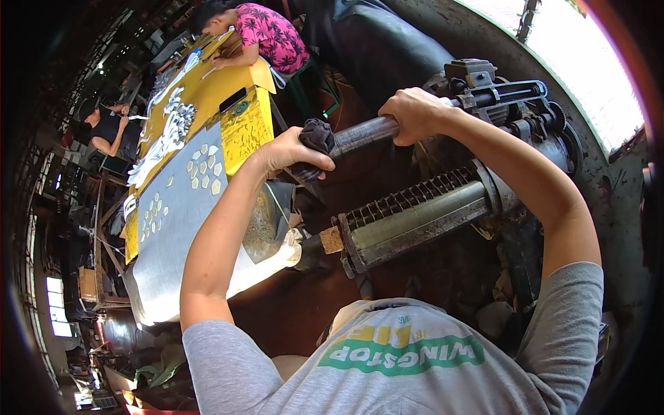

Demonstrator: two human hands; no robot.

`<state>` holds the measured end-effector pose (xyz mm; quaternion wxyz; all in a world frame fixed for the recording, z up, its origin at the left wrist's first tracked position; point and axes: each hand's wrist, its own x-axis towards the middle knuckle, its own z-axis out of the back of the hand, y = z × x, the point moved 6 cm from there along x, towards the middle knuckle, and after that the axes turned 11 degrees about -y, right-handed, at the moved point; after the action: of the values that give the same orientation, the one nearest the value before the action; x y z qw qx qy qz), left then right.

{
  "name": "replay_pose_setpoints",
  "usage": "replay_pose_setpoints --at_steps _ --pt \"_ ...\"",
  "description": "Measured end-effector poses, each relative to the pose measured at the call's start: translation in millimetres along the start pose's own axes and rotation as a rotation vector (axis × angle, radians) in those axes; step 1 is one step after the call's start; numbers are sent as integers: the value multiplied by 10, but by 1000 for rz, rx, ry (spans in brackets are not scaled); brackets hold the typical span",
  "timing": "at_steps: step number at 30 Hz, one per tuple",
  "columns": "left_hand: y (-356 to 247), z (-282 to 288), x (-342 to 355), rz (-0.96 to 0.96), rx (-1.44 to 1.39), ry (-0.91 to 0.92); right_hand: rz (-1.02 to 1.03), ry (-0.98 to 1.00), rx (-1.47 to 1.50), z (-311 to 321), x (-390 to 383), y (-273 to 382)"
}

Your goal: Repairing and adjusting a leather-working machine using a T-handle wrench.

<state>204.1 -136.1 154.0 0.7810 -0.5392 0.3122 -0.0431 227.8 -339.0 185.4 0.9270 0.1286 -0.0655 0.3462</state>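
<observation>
A thick, worn metal bar [365,135] runs slantwise in front of me, above a heavy machine. My left hand [294,153] is closed around its near-left end, where a dark cloth-like wrapping [317,135] bulges out beside the thumb. Farther along, toward the machine's head, my right hand [415,116] wraps over the bar with its knuckles up. Beneath lies the machine's long greenish body [415,218], with a dark coil [408,197] along its upper side. A brown block [332,240] sits at the body's left end.
At the left stands a long table with a yellow cover [252,128], holding a grey sheet [181,238], several pale cut pieces [205,166], white strips [166,142] and a phone [232,100]. A person in a pink shirt [271,38] leans over its far end; another person [107,128] sits beyond.
</observation>
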Motion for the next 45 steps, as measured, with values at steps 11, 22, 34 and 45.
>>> replay_pose_setpoints --at_steps 11,22,34,45 --pt "-146 -385 -467 -1037 1170 -1018 -361 737 419 -350 100 -254" --pt "140 -32 -133 -129 -89 -203 -246 391 269 -204 74 -217" --pt "1018 31 -253 -169 -856 -390 -296 417 278 -227 85 -244" --pt "125 301 -617 -687 -580 -590 54 191 94 -215 111 -252"
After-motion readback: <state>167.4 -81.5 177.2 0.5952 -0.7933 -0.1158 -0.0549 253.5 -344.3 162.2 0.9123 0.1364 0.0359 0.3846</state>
